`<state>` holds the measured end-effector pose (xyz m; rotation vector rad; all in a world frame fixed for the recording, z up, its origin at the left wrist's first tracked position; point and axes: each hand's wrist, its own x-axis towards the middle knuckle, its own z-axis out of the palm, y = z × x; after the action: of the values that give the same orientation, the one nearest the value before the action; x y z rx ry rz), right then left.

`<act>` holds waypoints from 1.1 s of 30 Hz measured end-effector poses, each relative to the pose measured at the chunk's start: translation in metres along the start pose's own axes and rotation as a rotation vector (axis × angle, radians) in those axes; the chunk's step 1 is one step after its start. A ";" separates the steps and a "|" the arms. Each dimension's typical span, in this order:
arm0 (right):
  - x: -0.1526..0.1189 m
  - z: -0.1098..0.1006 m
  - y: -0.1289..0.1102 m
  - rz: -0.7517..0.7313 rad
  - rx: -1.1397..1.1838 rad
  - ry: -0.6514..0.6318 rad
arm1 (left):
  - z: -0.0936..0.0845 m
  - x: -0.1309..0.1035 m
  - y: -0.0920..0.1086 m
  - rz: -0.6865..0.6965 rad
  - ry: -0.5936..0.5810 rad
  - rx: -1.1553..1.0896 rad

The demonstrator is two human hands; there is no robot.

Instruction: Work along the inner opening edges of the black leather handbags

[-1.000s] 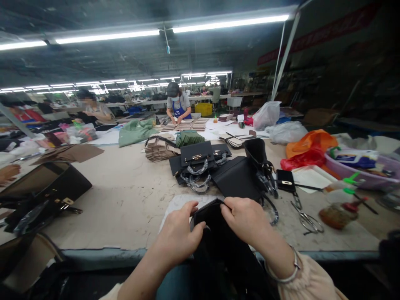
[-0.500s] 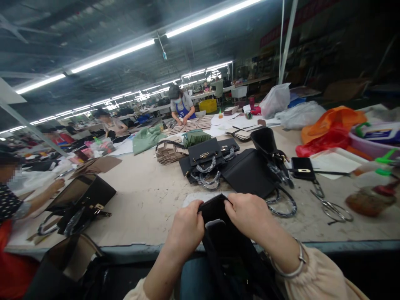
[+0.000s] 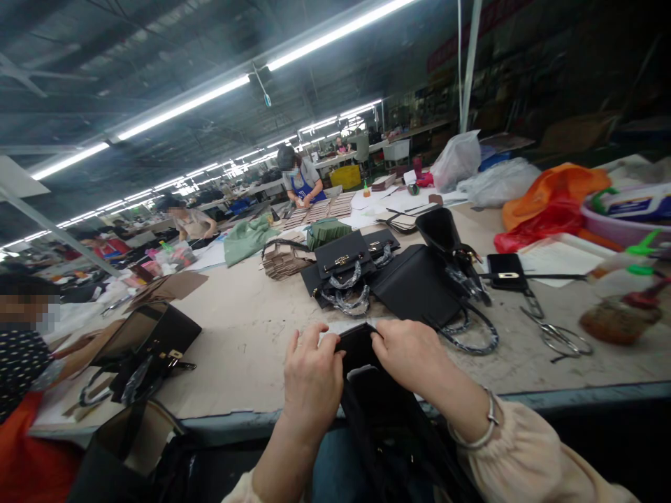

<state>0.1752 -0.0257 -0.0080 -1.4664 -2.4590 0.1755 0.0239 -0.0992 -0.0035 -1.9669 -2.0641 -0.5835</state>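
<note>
A black bag [image 3: 391,426] stands open in front of me at the table's near edge, a pale patch showing inside its mouth. My left hand [image 3: 314,370] is at the left end of its top edge, thumb against the rim and the other fingers bent above it. My right hand [image 3: 409,349] pinches the right end of the same edge. Beyond my hands lie black handbags [image 3: 343,258] with plastic-wrapped handles, and a flat black bag [image 3: 416,286] with a looped handle.
Scissors [image 3: 560,339], a black phone-like item [image 3: 506,270] and a brown glue bottle [image 3: 621,318] are on the table [image 3: 235,349] at right. An open black bag [image 3: 152,349] stands at left beside a person in a dotted top [image 3: 24,356]. Another person [image 3: 301,181] works farther back.
The fingers of my left hand have lifted and loosened from their tighter grip on the bag's edge. My right hand keeps its hold. The view has shifted slightly.
</note>
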 end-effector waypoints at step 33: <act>0.002 0.002 -0.002 -0.029 -0.053 -0.021 | 0.017 0.017 -0.013 0.064 -0.142 -0.475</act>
<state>0.1718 -0.0252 -0.0089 -1.4568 -2.5187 0.1220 0.0114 -0.0767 -0.0132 -2.3798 -2.0757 -1.0251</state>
